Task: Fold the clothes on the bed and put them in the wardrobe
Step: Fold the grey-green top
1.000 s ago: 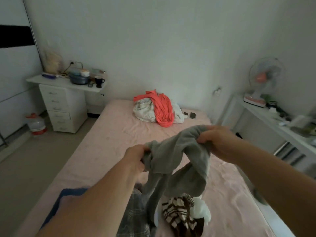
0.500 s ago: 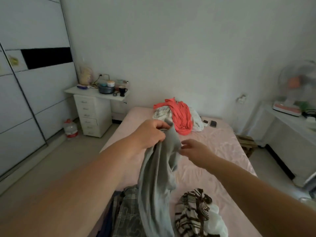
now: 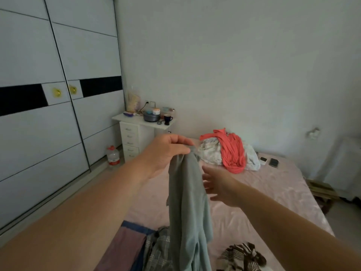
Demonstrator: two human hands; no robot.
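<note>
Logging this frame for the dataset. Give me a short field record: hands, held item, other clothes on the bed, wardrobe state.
left hand: left hand pinches the top of the grey garment, holding it up
right hand: right hand open, fingers spread beside the garment, not gripping it
held item: grey garment hangs lengthwise over the bed, unfolded
other clothes: plaid garment and striped garment at the near end; coral garment draped on a pale bundle at the far end
wardrobe: wardrobe doors closed
</note>
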